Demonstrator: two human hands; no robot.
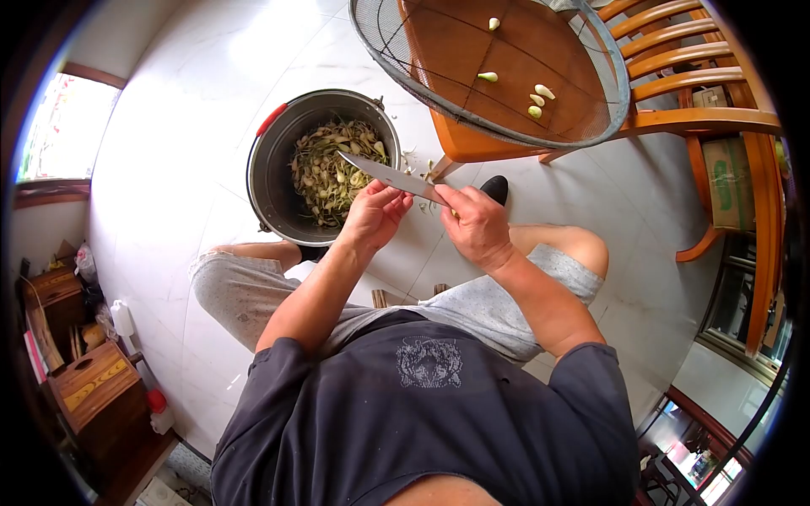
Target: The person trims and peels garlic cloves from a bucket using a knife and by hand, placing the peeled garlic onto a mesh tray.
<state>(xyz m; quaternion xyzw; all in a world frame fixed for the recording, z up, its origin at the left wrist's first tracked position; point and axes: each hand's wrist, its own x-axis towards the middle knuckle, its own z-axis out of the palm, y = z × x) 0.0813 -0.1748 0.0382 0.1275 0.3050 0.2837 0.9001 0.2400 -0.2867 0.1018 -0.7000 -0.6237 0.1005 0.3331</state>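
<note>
My right hand (477, 226) is wrapped round the handle end of a kitchen knife (390, 175), whose blade points left over the rim of a metal bucket (274, 152). Just under the blade, my left hand (375, 219) has its thumb and fingers pinched together; what they hold is hidden or too small to make out. Inside the bucket lies a heap of small pale bulbs with greenish stems (325, 173), which look like garlic or small onions. Several trimmed white bulbs (544, 91) rest in a round mesh sieve (620, 101), up and to the right of my hands.
The sieve sits on a wooden chair (666, 88). Trimmings (426, 173) are scattered on the tiled floor between bucket and chair. The bucket has a red handle grip (272, 120). A wooden cabinet (97, 384) stands at far left, and a cardboard box (727, 185) lies at the right.
</note>
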